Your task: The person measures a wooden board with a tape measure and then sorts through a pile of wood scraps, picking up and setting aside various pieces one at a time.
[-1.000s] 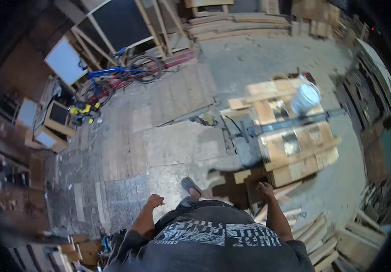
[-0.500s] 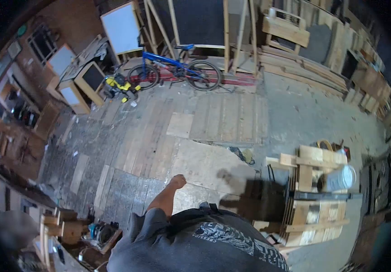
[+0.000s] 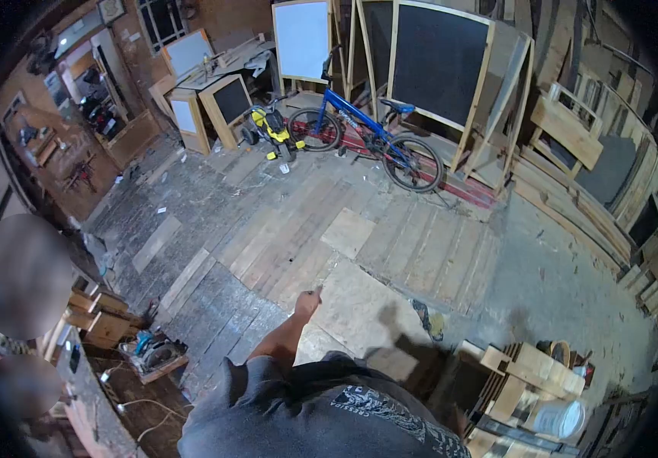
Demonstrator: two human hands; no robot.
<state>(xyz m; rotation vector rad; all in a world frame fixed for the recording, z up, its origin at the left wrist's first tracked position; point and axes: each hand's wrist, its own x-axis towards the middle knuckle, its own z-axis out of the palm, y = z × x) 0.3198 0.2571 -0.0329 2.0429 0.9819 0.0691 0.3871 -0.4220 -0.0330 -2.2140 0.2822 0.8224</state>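
Note:
My left hand (image 3: 310, 303) hangs in front of my body over the wooden floor, with at least one finger stretched out and nothing visible in it. Below it lies a pale plywood sheet (image 3: 367, 305), which the hand does not appear to touch. My dark grey T-shirt (image 3: 291, 412) fills the bottom of the view. My right hand does not show; only a bit of what looks like skin appears beside the shirt at lower right.
A blue bicycle (image 3: 355, 114) and a yellow-black machine (image 3: 271, 130) stand ahead near framed boards (image 3: 439, 65). At lower right, a white bucket (image 3: 558, 418) rests on stacked wood (image 3: 538, 370). A circular saw (image 3: 153, 351) sits at lower left, near blurred people.
The view has turned right and tilted up, so the bicycle and boards appear larger and the bucket lower. My left hand still hangs ahead, a finger now showing more clearly.

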